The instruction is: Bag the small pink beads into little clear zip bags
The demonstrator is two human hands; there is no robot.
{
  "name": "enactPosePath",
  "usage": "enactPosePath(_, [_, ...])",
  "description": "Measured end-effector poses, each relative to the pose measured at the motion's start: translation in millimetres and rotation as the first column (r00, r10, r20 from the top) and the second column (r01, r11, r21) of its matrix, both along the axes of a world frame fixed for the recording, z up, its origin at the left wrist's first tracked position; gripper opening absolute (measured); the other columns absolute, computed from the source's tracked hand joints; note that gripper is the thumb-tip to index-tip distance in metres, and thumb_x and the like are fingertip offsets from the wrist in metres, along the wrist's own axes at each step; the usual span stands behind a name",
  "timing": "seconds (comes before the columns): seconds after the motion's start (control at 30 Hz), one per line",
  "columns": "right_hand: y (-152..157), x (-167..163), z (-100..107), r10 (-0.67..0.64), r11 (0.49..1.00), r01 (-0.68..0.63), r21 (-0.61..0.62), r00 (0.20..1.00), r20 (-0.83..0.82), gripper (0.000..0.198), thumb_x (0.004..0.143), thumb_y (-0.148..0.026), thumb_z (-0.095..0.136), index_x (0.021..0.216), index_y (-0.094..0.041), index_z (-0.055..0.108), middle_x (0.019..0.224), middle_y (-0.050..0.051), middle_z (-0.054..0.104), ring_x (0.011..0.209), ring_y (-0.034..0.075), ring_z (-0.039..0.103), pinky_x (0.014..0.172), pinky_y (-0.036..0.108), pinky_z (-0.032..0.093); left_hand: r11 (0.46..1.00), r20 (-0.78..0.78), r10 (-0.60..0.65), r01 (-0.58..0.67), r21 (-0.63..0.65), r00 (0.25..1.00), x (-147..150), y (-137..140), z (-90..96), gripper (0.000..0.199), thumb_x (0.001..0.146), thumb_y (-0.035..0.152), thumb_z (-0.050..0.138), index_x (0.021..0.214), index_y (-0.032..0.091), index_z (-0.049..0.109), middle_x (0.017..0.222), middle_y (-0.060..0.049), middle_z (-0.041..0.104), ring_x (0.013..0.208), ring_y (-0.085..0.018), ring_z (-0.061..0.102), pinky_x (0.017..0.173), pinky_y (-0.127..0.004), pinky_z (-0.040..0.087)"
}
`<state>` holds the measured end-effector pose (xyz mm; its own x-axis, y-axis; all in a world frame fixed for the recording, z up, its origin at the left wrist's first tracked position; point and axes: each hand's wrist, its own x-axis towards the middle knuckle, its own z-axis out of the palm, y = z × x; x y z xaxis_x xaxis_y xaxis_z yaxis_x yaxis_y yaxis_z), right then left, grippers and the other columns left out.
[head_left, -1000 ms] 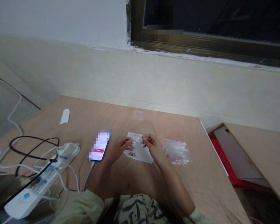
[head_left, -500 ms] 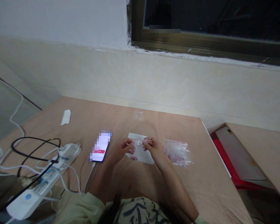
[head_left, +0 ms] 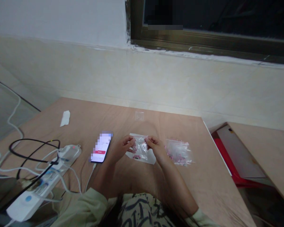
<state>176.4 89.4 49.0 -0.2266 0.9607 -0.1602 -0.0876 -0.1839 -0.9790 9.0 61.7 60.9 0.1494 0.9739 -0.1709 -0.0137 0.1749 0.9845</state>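
Both hands hold a small clear zip bag (head_left: 141,145) by its upper edge, one at each side. My left hand (head_left: 126,146) pinches the left corner between thumb and fingers. On the right corner, my right hand (head_left: 154,144) has its thumb and forefinger closed. Under the bag lies a sheet of white paper (head_left: 150,158). Small pink pieces (head_left: 136,157) show at the lower left of the bag; whether they are inside it or beneath it I cannot tell. Right of my right hand rests a pile of clear bags with pink pieces (head_left: 179,152).
A lit phone (head_left: 101,148) on a charging cable lies left of my left hand. Further left are a white power strip (head_left: 44,184) and tangled cables. Near the wall sit another small clear bag (head_left: 139,116) and a white scrap (head_left: 65,118). The wooden table (head_left: 104,115) meets the wall.
The clear bag now lies flatter and more spread out between my hands, over the paper. Both hands keep their grip near its top edge. The view has shifted slightly.
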Motion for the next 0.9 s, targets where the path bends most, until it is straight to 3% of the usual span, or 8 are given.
enactPosePath(0.4, [-10, -4, -5, 0.012, 0.997, -0.016, -0.079, 0.998, -0.06, 0.025, 0.066, -0.041, 0.057, 0.068, -0.016, 0.056, 0.054, -0.002, 0.052, 0.049, 0.008, 0.044, 0.049, 0.021, 0.033, 0.998, -0.021, 0.036, -0.037, -0.042, 0.999, -2, -9, -0.8, 0.023, 0.074, 0.036, 0.05, 0.075, 0.014, 0.052, 0.063, 0.003, 0.051, 0.054, -0.008, 0.054, 0.047, -0.019, 0.049])
enactPosePath(0.67, [-6, -4, -8, 0.019, 0.998, -0.021, -0.061, 0.999, -0.028, 0.026, 0.068, -0.042, 0.053, 0.065, -0.017, 0.055, 0.055, -0.003, 0.051, 0.048, 0.009, 0.044, 0.048, 0.022, 0.035, 0.997, -0.015, 0.045, -0.045, -0.057, 0.999, -4, -6, -6.2, 0.024, 0.073, 0.039, 0.05, 0.076, 0.015, 0.052, 0.063, 0.003, 0.051, 0.054, -0.008, 0.054, 0.048, -0.021, 0.049])
enactPosePath(0.77, [-2, -5, -17, 0.002, 1.0, -0.001, -0.02, 0.997, 0.071, 0.025, 0.071, -0.04, 0.048, 0.063, -0.017, 0.052, 0.054, -0.003, 0.049, 0.048, 0.01, 0.043, 0.048, 0.022, 0.035, 0.995, -0.022, 0.078, -0.079, -0.056, 0.997, -8, -2, -5.9, 0.026, 0.071, 0.04, 0.052, 0.077, 0.014, 0.052, 0.062, 0.003, 0.052, 0.052, -0.008, 0.054, 0.047, -0.021, 0.049])
enactPosePath(0.9, [0, -14, -39, -0.031, 0.991, -0.024, 0.133, 0.917, 0.398, 0.007, 0.065, -0.023, 0.051, 0.067, -0.017, 0.053, 0.061, -0.001, 0.053, 0.055, 0.011, 0.046, 0.055, 0.024, 0.036, 0.984, -0.032, 0.168, -0.169, -0.053, 0.985, -17, 5, -3.4, 0.028, 0.069, 0.041, 0.053, 0.077, 0.014, 0.052, 0.06, 0.004, 0.052, 0.05, -0.009, 0.054, 0.048, -0.022, 0.049])
